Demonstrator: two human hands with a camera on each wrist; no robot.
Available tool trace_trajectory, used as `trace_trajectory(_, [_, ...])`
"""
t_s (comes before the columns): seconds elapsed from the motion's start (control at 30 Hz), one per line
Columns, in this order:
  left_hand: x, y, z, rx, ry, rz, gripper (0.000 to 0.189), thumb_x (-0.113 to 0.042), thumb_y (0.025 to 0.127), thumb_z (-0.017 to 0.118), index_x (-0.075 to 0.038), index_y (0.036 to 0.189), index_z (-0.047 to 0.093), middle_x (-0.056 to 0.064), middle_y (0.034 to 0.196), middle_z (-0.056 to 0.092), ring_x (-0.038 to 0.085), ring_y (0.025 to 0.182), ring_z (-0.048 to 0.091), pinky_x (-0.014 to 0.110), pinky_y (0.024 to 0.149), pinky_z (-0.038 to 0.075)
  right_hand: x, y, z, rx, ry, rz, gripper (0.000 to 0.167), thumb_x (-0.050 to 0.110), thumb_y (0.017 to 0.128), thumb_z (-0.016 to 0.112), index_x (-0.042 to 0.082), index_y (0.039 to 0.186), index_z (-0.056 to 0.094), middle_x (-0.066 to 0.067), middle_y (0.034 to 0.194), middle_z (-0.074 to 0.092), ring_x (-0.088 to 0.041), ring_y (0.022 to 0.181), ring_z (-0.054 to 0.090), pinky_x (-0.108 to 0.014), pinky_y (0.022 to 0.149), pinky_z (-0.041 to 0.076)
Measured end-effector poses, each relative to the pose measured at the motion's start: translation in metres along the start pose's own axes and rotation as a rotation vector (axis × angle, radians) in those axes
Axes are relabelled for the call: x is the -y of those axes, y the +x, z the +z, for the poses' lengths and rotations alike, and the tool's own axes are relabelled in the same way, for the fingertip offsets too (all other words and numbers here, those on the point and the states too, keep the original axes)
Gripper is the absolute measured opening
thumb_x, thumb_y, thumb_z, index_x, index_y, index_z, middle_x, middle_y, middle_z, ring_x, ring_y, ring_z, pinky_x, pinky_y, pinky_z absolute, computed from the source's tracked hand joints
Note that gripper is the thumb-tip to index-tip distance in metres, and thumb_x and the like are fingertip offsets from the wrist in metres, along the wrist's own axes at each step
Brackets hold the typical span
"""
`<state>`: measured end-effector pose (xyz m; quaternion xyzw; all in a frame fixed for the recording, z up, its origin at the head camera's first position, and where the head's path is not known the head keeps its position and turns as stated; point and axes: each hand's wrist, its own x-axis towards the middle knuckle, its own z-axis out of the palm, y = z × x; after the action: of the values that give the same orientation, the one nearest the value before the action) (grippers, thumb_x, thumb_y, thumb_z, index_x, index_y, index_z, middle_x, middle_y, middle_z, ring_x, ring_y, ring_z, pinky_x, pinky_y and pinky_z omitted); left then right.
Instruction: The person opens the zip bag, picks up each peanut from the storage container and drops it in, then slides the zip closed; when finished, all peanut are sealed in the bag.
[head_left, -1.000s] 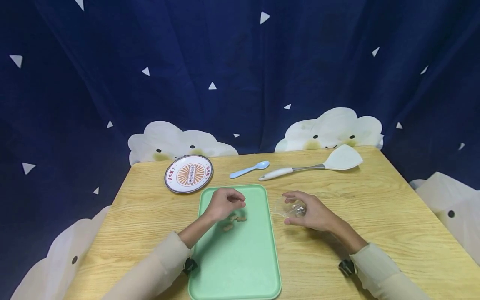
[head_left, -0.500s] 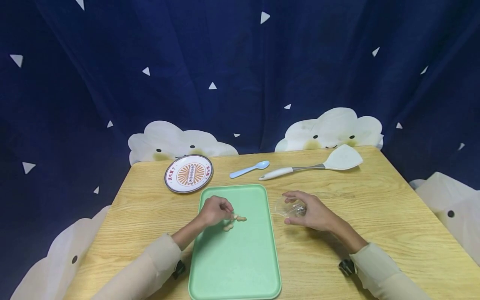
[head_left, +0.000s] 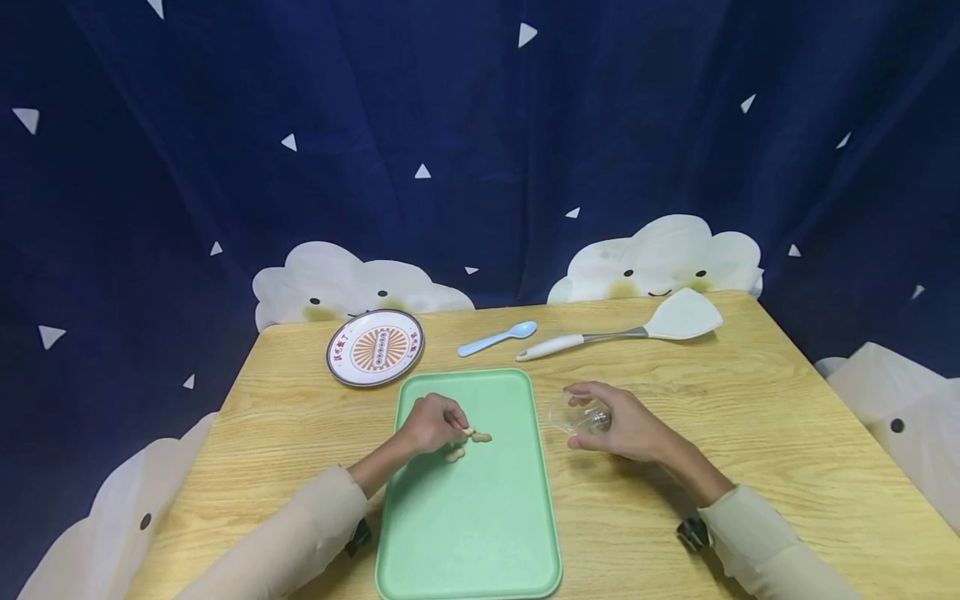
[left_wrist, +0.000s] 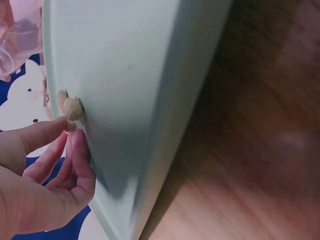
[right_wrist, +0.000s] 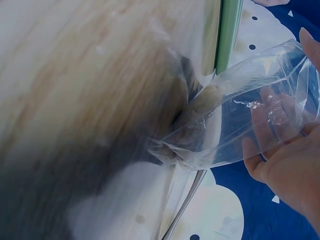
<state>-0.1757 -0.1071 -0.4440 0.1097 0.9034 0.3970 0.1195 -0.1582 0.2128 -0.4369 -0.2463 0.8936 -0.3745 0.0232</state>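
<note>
My left hand [head_left: 431,423] is low over the green tray [head_left: 480,525], its thumb and fingertips pinching a peanut [left_wrist: 71,126] in the shell. Beyond those fingertips, another peanut [head_left: 482,437] lies on the tray, and one more peanut [head_left: 455,455] sits just below the hand. To the right of the tray, my right hand [head_left: 628,422] holds a clear plastic bag [right_wrist: 235,122] with thumb and fingers spread around its mouth. A brownish peanut shape [right_wrist: 205,100] shows through the plastic near the bottom of the bag.
A round plate [head_left: 348,342] with a printed pattern lies behind the tray's left corner. At the back of the wooden table [head_left: 285,417] are a light blue spoon [head_left: 495,339] and a white spatula [head_left: 684,315]. A dark blue curtain [head_left: 480,125] hangs behind.
My left hand has come down and slightly left onto the peanuts, and its fingertips have closed on one. The right hand and bag have stayed in place.
</note>
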Motion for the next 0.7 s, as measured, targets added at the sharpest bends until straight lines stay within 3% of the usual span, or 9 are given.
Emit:
trace_trajectory(0.4, [-0.014,0.006,-0.017,-0.070,-0.033,0.065,0.005,-0.011,0.080,0.074,-0.006,0.081,0.074,0.004,0.077,0.071,0.010,0.070,0.061,0.023,0.062,0.048,0.000,0.001,0.002,0.008,0.004,0.011,0.071,0.041,0.073,0.080,0.013,0.131,0.053,-0.005,0.115,0.066,-0.024,0.110,0.059,-0.049,0.092,0.044])
trace_trajectory(0.7, [-0.033,0.011,-0.007,-0.115,-0.115,0.116,0.006,-0.005,0.082,0.071,-0.004,0.087,0.074,0.008,0.082,0.071,0.010,0.071,0.062,0.023,0.066,0.050,0.002,0.003,0.002,0.012,0.004,0.010,0.070,0.041,0.073,0.080,0.012,0.131,0.053,-0.006,0.115,0.066,-0.025,0.110,0.059,-0.049,0.092,0.044])
